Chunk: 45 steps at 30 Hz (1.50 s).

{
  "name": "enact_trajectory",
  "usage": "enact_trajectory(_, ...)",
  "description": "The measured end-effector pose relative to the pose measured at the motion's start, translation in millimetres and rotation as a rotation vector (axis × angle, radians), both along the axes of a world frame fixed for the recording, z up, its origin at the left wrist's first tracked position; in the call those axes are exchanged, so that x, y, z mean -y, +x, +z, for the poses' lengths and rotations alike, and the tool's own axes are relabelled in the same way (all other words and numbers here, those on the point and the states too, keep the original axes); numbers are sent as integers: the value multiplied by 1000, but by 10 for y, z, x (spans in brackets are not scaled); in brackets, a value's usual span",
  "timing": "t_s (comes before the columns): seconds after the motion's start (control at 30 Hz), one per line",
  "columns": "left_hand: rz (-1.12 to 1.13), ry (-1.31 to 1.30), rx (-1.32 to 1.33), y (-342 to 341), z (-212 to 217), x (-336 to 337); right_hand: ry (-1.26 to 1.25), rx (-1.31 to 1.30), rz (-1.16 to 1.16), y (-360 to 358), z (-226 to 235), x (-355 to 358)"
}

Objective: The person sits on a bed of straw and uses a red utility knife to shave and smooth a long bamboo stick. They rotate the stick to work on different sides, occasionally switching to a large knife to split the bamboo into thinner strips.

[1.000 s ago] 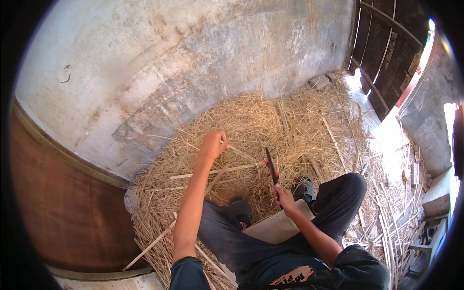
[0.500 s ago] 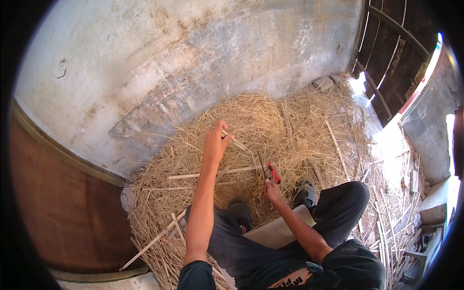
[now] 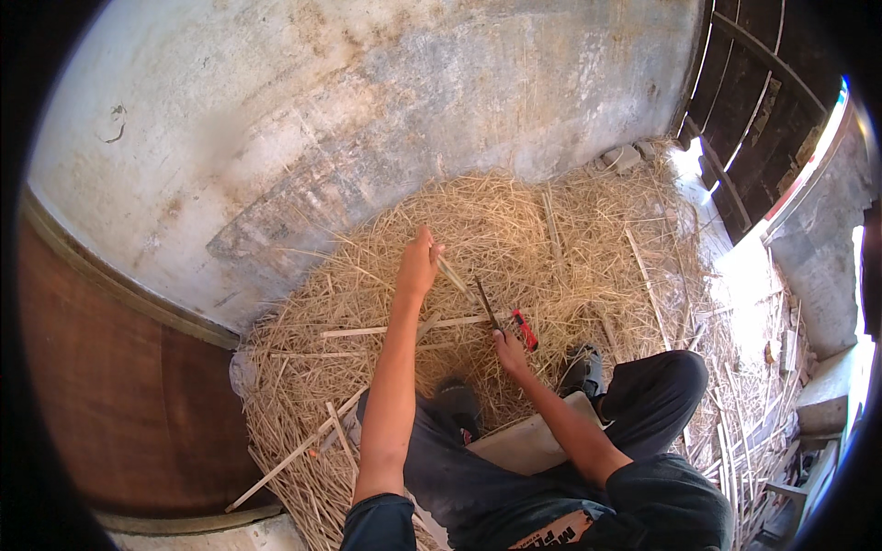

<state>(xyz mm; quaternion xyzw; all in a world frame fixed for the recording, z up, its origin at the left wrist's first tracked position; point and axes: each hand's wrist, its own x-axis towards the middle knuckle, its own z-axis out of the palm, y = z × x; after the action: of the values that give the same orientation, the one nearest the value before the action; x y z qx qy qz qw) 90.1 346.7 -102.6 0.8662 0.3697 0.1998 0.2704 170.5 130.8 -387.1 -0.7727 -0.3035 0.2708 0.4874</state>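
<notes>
- The left hand [image 3: 418,264] is closed round the upper end of a thin pale bamboo strip [image 3: 457,278], thumb and fingers pinched on it, arm stretched out over the straw; the strip slants down and to the right from that hand toward the other
- The right hand [image 3: 507,347] is clenched on a knife [image 3: 501,323] — red handle [image 3: 525,330] showing to the right of the knuckles, dark blade [image 3: 486,304] pointing up and left; the blade tip lies just beside the lower part of the strip, though whether steel touches it I cannot tell
- The strip looks light and dry, stiff along its length yet likely to bend or split along the grain; a hold near the end, as the left hand has it, seems apt to leave the rest free for the blade; its edges may be sharp and splintery, so a firm pinch would serve better than a sliding one
- The knife looks slim and light; the handle is the only safe place to take it
- Beneath both hands lies a deep straw heap [image 3: 514,230] — loose and soft; longer flat slats [image 3: 404,328] lie across it, one just below the left wrist
- The person sits with dark-trousered knees drawn up, a pale flat board [image 3: 528,445] on the lap, a shoe [image 3: 582,369] near the right hand
- Behind the heap a stained plaster wall [image 3: 367,119]; a dark wooden door [image 3: 753,119] at upper right
</notes>
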Motion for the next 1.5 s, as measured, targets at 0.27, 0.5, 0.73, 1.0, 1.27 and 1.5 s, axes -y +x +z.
enact_trajectory(0.27,7,4,34,-279,-169,-83,316,-11,-70,-57,1377,-462)
enact_trajectory(0.5,39,291,-59,-329,-501,-101,-327,181,152,-161,-302,-165)
enact_trajectory(0.73,93,-113,-290,-459,-181,-40,-554,385,279,-110,-228,-116)
enact_trajectory(1.0,126,-229,-267,-744,-306,-246,-619,637,422,588,-68,-238)
enact_trajectory(1.27,114,-319,-818,-640,-246,-57,-390,327,240,434,-634,0)
enact_trajectory(1.5,96,-226,-1165,-907,-718,-198,-351,-638,-19,231,-933,-250)
